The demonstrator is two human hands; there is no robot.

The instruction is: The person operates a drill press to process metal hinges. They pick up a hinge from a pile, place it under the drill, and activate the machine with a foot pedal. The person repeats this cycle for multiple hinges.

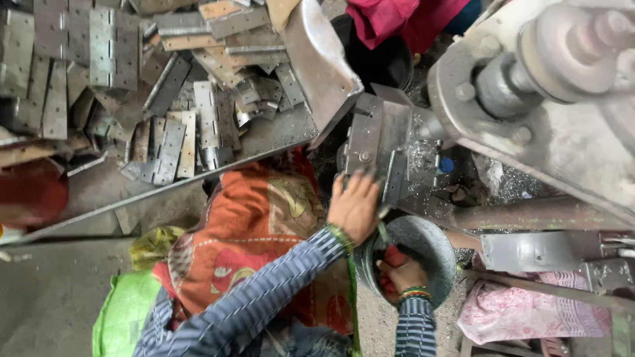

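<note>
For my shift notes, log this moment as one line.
left hand: on metal piece at machine | right hand: inside round metal bowl, grip unclear | hinge plates: piled on tray

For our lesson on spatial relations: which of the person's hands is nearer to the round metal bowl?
Right. The right hand reaches inside the round metal bowl, while the left hand is above its rim, up against the machine's metal block.
</note>
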